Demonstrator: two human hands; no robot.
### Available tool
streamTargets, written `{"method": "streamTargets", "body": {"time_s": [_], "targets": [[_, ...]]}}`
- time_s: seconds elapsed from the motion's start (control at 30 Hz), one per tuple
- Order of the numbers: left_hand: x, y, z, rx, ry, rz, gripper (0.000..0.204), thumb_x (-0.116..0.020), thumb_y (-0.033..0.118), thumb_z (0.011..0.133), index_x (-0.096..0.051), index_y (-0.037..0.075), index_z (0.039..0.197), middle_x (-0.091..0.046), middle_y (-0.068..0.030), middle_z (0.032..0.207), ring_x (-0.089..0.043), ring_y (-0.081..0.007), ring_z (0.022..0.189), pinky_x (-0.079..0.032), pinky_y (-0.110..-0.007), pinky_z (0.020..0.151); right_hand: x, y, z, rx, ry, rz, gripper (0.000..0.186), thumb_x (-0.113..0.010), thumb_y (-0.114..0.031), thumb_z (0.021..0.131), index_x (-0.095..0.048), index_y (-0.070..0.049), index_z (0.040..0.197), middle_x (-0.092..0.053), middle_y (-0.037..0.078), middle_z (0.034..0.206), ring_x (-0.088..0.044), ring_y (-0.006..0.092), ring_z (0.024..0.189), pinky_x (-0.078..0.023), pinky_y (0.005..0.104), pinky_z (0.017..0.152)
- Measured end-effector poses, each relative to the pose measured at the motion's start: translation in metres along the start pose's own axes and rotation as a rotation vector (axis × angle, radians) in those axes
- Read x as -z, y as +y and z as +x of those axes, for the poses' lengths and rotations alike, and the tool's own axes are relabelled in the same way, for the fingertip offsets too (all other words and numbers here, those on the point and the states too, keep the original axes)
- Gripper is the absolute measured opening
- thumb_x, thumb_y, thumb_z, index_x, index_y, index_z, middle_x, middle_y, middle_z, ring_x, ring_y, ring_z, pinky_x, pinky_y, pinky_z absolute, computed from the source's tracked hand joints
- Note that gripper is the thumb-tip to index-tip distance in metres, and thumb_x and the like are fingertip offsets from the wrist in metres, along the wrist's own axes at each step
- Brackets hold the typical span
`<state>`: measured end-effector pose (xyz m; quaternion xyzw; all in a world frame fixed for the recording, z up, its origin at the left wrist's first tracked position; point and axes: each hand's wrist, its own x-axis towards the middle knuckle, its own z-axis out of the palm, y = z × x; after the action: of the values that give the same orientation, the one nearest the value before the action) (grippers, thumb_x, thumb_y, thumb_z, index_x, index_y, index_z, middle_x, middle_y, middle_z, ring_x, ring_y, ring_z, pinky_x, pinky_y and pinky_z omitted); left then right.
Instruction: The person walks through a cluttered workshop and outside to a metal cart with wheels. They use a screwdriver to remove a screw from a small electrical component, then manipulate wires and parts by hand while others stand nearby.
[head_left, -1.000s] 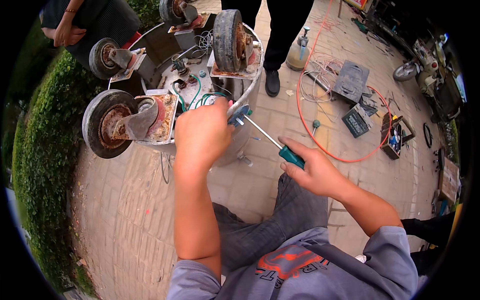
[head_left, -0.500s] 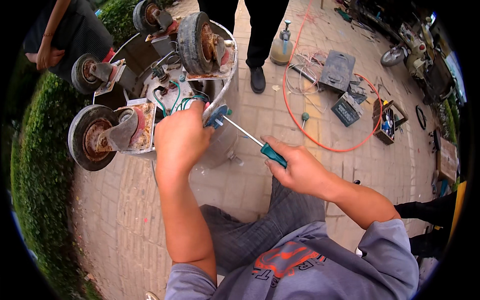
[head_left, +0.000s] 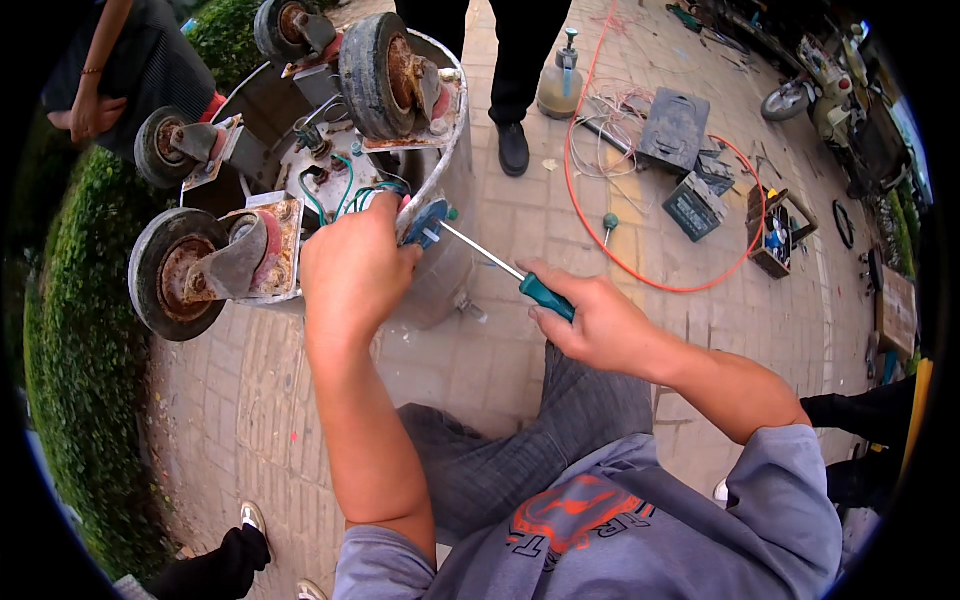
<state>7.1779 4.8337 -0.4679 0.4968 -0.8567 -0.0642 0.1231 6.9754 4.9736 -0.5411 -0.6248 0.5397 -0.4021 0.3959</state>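
My right hand (head_left: pixel 590 320) grips a screwdriver with a green handle (head_left: pixel 545 298); its shaft runs to a round blue fitting (head_left: pixel 426 222) on the rim of a large metal drum (head_left: pixel 440 290). Curled at that rim, just left of the fitting, my left hand (head_left: pixel 355 260) hides whatever its fingertips hold. Green wires (head_left: pixel 345 185) lead into the drum's interior, beside bolts and fittings on a metal plate. Rusty caster wheels on brackets stand on the drum, a large one (head_left: pixel 175 270) left of my left hand, another (head_left: pixel 375 75) above it.
Other people stand at top left, top centre (head_left: pixel 510 140), lower left and right. On the paving lie an orange hose (head_left: pixel 680 287), tangled wires, a grey case (head_left: pixel 672 130), a battery (head_left: pixel 690 208), a tool crate (head_left: pixel 775 230). A sprayer (head_left: pixel 558 90), motorbike (head_left: pixel 830 125) and hedge (head_left: pixel 80 350) surround.
The drum and both my hands appear further up and left as the view shifts; the screwdriver stays at the fitting. Another person's legs and shoes have come into view at lower left.
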Motion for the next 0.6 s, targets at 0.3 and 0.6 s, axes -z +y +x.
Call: {"method": "streamTargets", "body": {"time_s": [0.3, 0.6], "targets": [[0.002, -0.002, 0.001, 0.004, -0.013, -0.023, 0.039, -0.073, 0.016, 0.069, -0.063, 0.004, 0.104, -0.067, -0.0194, 0.077, -0.065, -0.0385, 0.079, -0.048, -0.046, 0.069, 0.009, -0.002, -0.002, -0.577, -0.249, 1.55, 0.046, -0.055, -0.017, 0.094, -0.042, -0.007, 0.136, -0.051, 0.008, 0.078, -0.04, 0.009, 0.043, -0.031, 0.0197, 0.031], [0.0, -0.003, 0.0, 0.006, -0.024, 0.012, 0.039, -0.073, 0.015, 0.069, -0.063, 0.004, 0.105, -0.067, -0.0194, 0.077, -0.065, -0.0386, 0.08, -0.048, -0.046, 0.07, 0.002, -0.024, 0.001, 0.045, 0.065, -0.335, 0.049, -0.062, -0.009, 0.088, -0.049, -0.001, 0.134, -0.066, 0.017, 0.098, -0.066, 0.0274, 0.073, -0.052, 0.0338, 0.07]]}}
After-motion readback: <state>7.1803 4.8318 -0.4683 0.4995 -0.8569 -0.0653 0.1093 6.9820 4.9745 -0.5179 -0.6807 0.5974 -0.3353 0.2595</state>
